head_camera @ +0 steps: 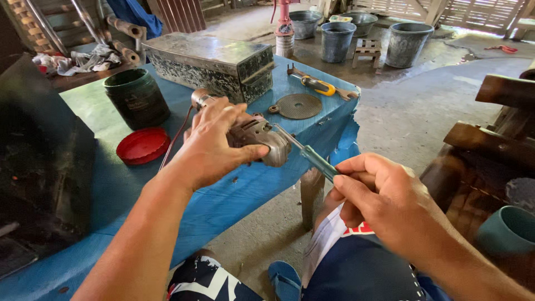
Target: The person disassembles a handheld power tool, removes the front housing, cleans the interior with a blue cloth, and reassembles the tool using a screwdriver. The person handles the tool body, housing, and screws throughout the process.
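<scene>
At far left, a dark, soot-blackened block [39, 161] is seen on the blue-covered bench [223, 200]. Beside it, a red lid [143, 145] lies flat, with a dark green jar [137, 98] standing open just behind. The left hand [214, 146] is shown over the bench's near edge, its fingers [223, 114] wrapped from above around the body of a small grey angle grinder [257, 137], the thumb pressed along the near side. The grinder's cord [174, 142] is led back past the lid. Behind the hand, a mottled metal box [212, 64] is set on the bench; to its right lie a round disc [298, 106] and a yellow-handled tool [320, 86]. A screwdriver [312, 157] with a green handle is held in the right hand [390, 206], the fingers closed about the handle, its metal tip meeting the grinder's head. Beyond the bench, grey buckets [337, 40] stand on the wet floor [423, 106]. At far right, dark wooden furniture [490, 145] and a teal cup [510, 228] are partly visible.
</scene>
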